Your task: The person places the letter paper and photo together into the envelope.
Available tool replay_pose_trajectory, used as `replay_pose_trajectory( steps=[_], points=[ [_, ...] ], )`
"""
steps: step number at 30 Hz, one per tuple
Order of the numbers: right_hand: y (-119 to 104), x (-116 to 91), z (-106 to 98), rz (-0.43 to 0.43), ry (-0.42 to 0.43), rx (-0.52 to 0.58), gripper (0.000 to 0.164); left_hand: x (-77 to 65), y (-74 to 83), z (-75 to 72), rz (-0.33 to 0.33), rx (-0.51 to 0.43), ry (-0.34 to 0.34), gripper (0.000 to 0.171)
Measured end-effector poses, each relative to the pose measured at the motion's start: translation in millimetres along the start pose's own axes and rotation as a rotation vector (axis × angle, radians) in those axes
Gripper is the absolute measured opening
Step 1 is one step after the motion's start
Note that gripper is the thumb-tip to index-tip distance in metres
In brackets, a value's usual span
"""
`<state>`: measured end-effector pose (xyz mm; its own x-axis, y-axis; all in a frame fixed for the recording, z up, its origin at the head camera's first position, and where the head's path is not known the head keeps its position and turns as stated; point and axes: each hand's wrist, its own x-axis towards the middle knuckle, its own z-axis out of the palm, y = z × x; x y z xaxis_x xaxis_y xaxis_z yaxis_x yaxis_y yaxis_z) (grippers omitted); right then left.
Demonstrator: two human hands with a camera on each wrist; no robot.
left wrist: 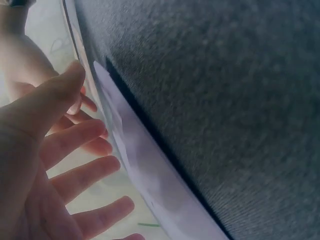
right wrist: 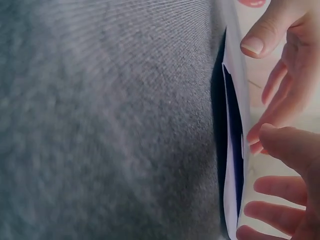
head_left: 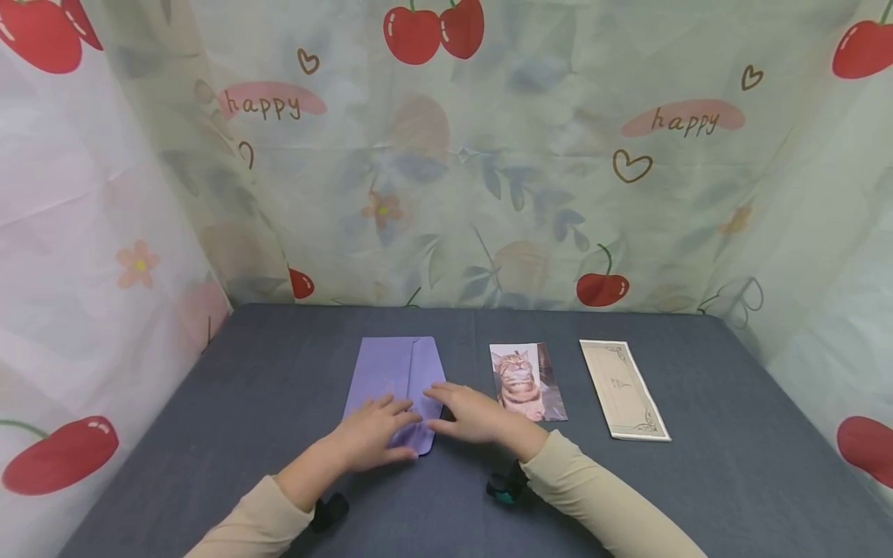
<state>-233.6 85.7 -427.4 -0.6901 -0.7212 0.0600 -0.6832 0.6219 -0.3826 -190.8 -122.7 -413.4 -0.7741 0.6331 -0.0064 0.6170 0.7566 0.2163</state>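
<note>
A purple envelope [head_left: 380,364] lies on the dark table, a folded seam running down its right half. My left hand [head_left: 373,435] is over its lower left part, fingers spread and thumb near the bottom edge. From the right, my right hand [head_left: 474,411] reaches over the right edge, its fingertips close to the seam. Neither hand grips anything. In the right wrist view, the envelope's near edge [right wrist: 229,200] gapes, showing a dark blue inside. The left wrist view shows the envelope [left wrist: 145,165] slightly raised along its edge, with loosely extended fingers beside it.
Right of the envelope lies a cat photo [head_left: 519,380], partly behind my right hand. Farther right is a beige card with an ornate border [head_left: 621,391]. Patterned curtains [head_left: 446,194] with cherries enclose the table [head_left: 698,496] at the back and sides.
</note>
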Motion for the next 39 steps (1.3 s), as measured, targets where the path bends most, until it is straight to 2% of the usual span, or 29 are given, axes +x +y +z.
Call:
replay_pose_trajectory(
  steps=[7,18,26,39],
  points=[
    [-4.2,3.6,3.0,0.063,-0.061,-0.001,0.054,-0.2,0.0,3.8,-0.018,-0.011,-0.045,0.049],
    [-6.9,5.1,4.5,0.131,-0.13,-0.047,0.058,-0.4,0.9,7.8,-0.019,0.008,-0.067,0.043],
    [-5.9,6.3,5.6,0.141,-0.143,-0.06,0.059,-1.9,3.0,4.6,-0.024,0.03,-0.067,0.042],
    [-8.6,5.3,3.6,0.147,-0.148,-0.071,0.059,-4.5,4.0,7.6,-0.025,0.119,-0.017,0.042]
  ],
)
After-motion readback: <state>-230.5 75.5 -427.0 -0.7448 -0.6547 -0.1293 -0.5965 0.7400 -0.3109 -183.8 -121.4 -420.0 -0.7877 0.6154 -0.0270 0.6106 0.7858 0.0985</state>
